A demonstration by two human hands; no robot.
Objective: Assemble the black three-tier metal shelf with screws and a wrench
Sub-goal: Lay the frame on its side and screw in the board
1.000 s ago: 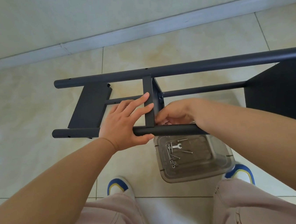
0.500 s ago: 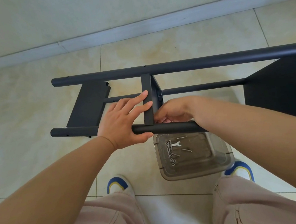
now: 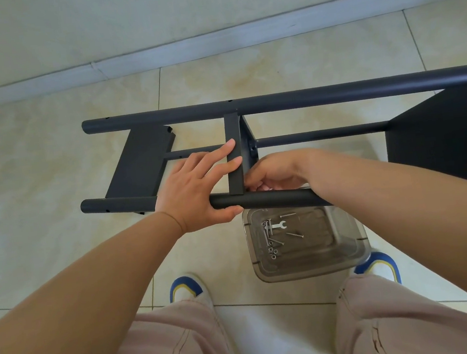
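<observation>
Shelf frame lies on its side on the tiled floor, near pole at centre, far pole toward 12 o'clock, middle tier panel standing edge-up between them. Left hand steadies the joint: thumb hooked under the near pole, fingers straight and slightly spread, tips pressed on the panel's face. Right hand sits at 3 o'clock of the panel with fingers curled down at the panel-pole corner; probably seating a screw, but cannot tell what it pinches, fingertips hidden. Clear tray at 6 o'clock under the pole holds spare screws and the small wrench, untouched. To do it well: keep the left pressing so the holes stay lined up, start the screw by hand, straight, before wrenching. Risk: panel shifts, thread crosses.
</observation>
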